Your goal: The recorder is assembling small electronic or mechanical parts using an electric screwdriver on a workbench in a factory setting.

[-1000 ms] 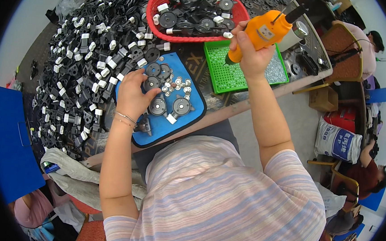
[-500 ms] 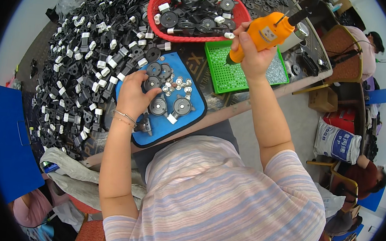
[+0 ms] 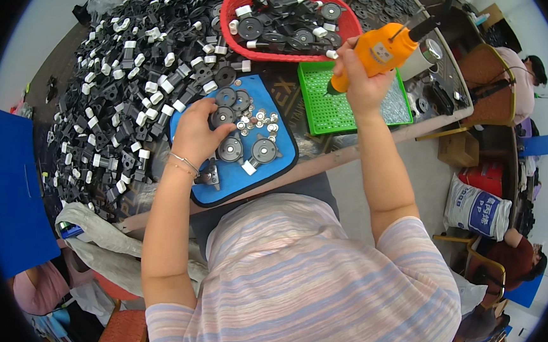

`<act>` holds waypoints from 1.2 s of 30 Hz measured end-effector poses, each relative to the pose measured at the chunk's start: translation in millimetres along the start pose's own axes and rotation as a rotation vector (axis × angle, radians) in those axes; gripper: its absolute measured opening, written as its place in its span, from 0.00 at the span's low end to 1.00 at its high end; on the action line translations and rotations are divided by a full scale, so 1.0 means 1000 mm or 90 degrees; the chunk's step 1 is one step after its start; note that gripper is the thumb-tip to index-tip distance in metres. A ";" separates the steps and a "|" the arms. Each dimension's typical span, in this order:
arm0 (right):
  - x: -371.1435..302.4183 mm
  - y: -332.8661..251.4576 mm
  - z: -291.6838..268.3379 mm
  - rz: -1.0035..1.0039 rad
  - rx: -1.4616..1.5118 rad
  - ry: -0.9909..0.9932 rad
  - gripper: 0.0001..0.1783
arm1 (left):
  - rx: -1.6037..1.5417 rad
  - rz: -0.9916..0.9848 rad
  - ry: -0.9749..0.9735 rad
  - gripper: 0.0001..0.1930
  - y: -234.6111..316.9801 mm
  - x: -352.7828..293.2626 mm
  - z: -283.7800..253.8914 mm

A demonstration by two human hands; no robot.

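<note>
My right hand [image 3: 367, 85] is closed around an orange electric screwdriver [image 3: 380, 51], its tip pointing down over a green perforated tray [image 3: 319, 114]. Small shiny screws [image 3: 395, 103] lie in the right part of that tray. On a blue mat [image 3: 246, 180], my left hand [image 3: 195, 132] has its thumb and fingers curled about a dark round wheel [image 3: 223, 116]. Small silver bearing-like discs [image 3: 262, 118] are spread beside it. Nearer me on the mat lie two wheel assemblies, one a grey wheel with a white end [image 3: 264, 150], and a black bracket [image 3: 208, 174] by my wrist.
A large heap of black parts with white ends [image 3: 117, 90] covers the left of the table. Behind the mat stands a red basket [image 3: 282, 57] full of similar assemblies. A metal canister [image 3: 422, 54] is at the right. Other people sit at the sides, beyond a white sack [image 3: 476, 207].
The whole view has shifted slightly, so the table's things appear a little further right. Both hands keep nearly the same places over the mat and tray.
</note>
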State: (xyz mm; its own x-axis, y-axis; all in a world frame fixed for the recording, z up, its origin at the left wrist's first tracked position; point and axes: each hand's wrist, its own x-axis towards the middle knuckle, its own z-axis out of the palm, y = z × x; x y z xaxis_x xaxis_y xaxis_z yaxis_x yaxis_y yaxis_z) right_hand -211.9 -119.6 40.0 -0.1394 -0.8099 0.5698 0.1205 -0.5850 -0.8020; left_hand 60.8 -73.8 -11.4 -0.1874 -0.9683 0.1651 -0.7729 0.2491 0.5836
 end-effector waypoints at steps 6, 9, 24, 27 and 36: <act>0.011 -0.027 0.008 -0.074 0.119 -0.034 0.11 | 0.004 -0.016 -0.016 0.23 0.005 0.003 -0.001; 0.002 -0.032 0.043 -0.024 0.194 -0.114 0.12 | 0.007 -0.024 -0.034 0.23 0.002 0.003 -0.003; -0.019 -0.009 0.137 0.081 0.187 -0.192 0.17 | -0.013 -0.026 -0.056 0.22 -0.003 0.005 0.000; -0.019 -0.007 0.136 0.097 0.166 -0.207 0.17 | -0.020 -0.026 -0.058 0.21 -0.001 0.005 -0.001; -0.017 -0.002 0.140 0.021 0.155 -0.253 0.19 | -0.048 0.031 -0.014 0.20 -0.003 0.006 -0.001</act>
State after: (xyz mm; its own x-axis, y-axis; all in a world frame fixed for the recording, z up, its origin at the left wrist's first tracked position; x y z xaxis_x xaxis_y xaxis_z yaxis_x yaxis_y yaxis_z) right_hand -72.4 -110.7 56.7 0.2496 -0.7545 0.6070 0.3521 -0.5132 -0.7827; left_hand 62.0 -80.6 -11.4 -0.2372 -0.9551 0.1774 -0.7153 0.2953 0.6334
